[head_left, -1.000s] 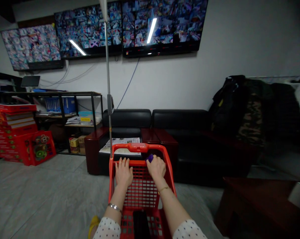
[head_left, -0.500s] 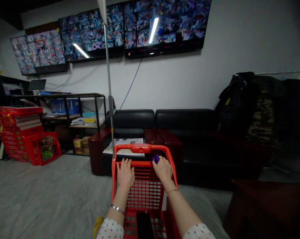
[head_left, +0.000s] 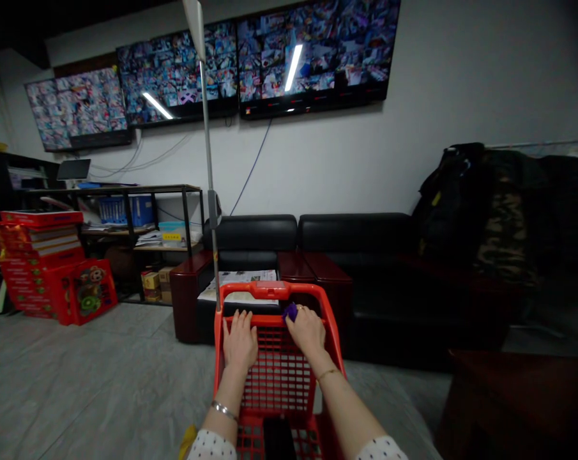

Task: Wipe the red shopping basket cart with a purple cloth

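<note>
A red plastic shopping cart [head_left: 280, 397] stands right in front of me, with its raised handle frame at the far side. My left hand [head_left: 239, 342] lies on the upper left edge of its grid panel, fingers stretched out and nothing in it. At the right part of the same edge, my right hand [head_left: 308, 333] is closed around a bunched purple cloth [head_left: 290, 312]. Most of the cloth is hidden in the fingers. A dark object [head_left: 278, 438] lies in the bottom of the cart. A thin metal pole [head_left: 208, 147] rises at the cart's left corner.
Behind the cart stand black sofas [head_left: 356, 233] with dark red armrests; newspapers [head_left: 238, 284] lie on one seat. Red boxes [head_left: 34, 275] are stacked at left beside a shelf [head_left: 168, 189]. A dark red table [head_left: 513, 402] is at right. Screens [head_left: 317, 57] hang above.
My right hand has slid slightly left along the edge with the purple cloth. My left hand stays nearly in place. The view has tilted up a little.
</note>
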The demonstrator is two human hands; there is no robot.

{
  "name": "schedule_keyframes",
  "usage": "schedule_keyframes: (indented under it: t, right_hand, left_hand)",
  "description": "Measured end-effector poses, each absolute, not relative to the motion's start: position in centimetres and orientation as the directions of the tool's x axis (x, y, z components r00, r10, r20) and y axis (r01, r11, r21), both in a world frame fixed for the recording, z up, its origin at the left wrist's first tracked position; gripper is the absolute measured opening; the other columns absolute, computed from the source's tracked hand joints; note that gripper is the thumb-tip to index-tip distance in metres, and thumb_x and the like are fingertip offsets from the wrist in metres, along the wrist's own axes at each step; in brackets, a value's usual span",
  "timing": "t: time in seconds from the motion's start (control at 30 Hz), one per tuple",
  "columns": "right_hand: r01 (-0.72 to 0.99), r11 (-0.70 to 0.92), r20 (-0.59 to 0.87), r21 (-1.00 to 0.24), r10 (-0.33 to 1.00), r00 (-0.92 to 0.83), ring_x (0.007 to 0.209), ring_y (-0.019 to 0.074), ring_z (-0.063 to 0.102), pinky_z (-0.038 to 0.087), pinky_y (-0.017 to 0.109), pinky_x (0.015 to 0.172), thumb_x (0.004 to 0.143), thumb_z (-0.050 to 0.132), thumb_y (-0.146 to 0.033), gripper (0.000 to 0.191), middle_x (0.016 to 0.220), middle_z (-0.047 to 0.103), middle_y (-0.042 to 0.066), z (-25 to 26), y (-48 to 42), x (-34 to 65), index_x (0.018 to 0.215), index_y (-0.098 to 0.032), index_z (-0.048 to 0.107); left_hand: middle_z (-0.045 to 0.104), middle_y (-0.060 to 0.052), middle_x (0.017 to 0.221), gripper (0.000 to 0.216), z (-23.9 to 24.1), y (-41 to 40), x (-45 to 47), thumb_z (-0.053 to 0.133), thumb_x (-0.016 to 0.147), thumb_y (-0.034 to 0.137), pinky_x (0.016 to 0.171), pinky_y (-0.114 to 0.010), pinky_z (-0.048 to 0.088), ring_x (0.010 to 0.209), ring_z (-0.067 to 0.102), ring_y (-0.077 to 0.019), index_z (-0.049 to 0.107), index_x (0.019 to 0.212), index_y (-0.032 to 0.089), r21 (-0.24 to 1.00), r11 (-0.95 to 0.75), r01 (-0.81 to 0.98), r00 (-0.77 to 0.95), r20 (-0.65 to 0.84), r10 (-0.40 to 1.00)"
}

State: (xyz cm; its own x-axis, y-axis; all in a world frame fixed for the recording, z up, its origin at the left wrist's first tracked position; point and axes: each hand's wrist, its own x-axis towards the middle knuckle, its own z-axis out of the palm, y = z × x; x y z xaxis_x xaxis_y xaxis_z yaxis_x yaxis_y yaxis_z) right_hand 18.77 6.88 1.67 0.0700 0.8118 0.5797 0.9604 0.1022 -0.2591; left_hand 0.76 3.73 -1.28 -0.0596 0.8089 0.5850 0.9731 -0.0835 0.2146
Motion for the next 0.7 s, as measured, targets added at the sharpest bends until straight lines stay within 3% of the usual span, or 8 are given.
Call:
schedule_keyframes:
  t: [0.2, 0.33, 0.47, 0.7]
  right_hand:
    - [0.945, -0.034, 0.619, -0.325, 0.747, 0.240, 0.087, 0.0245, 0.063, 0.040, 0.032, 0.078, 0.090, 0.056, -0.034, 0.025, 0.090, 0.069, 0.013, 1.3, 7.0, 18.2, 0.096, -0.012, 0.066]
    - [0.961, 0.107, 0.679, -0.256, 0.727, 0.100, 0.088, 0.0235, 0.062, 0.040, 0.033, 0.082, 0.093, 0.051, -0.039, 0.030, 0.091, 0.069, 0.012, 0.9, 6.6, 14.8, 0.095, -0.014, 0.067]
    - [0.961, 0.182, 0.647, -0.206, 0.762, -0.006, 0.090, 0.0216, 0.062, 0.040, 0.030, 0.083, 0.091, 0.055, -0.034, 0.022, 0.094, 0.069, 0.009, 1.0, 6.5, 16.0, 0.098, -0.016, 0.067]
    - [0.953, -0.048, 0.568, -0.299, 0.793, 0.218, 0.090, 0.0236, 0.064, 0.042, 0.031, 0.078, 0.088, 0.058, -0.031, 0.024, 0.095, 0.068, 0.013, 1.9, 6.9, 19.3, 0.101, -0.011, 0.065]
  left_hand:
    - [0.055, -0.008, 0.142, 0.043, -1.4, 4.1, 1.2, 0.040, 0.096, 0.033, 0.118, -0.054, 0.024, 0.140, 0.039, -0.0268, 0.054, 0.135, 0.020, 0.193, -0.084, 0.978, -0.047, 0.589, 0.807]
    - [0.056, -0.009, 0.141, 0.045, -1.5, 4.2, 1.3, 0.036, 0.097, 0.037, 0.117, -0.054, 0.025, 0.140, 0.039, -0.0274, 0.055, 0.134, 0.020, 0.197, -0.072, 0.978, -0.062, 0.598, 0.799]
    - [0.056, -0.008, 0.142, 0.045, -1.4, 3.9, 0.9, 0.033, 0.098, 0.039, 0.117, -0.057, 0.023, 0.139, 0.040, -0.0262, 0.054, 0.134, 0.022, 0.206, -0.066, 0.976, -0.074, 0.605, 0.793]
    - [0.055, -0.009, 0.142, 0.046, -1.1, 3.9, 1.0, 0.037, 0.097, 0.039, 0.118, -0.055, 0.024, 0.140, 0.039, -0.0270, 0.054, 0.134, 0.020, 0.215, -0.083, 0.973, -0.061, 0.588, 0.807]
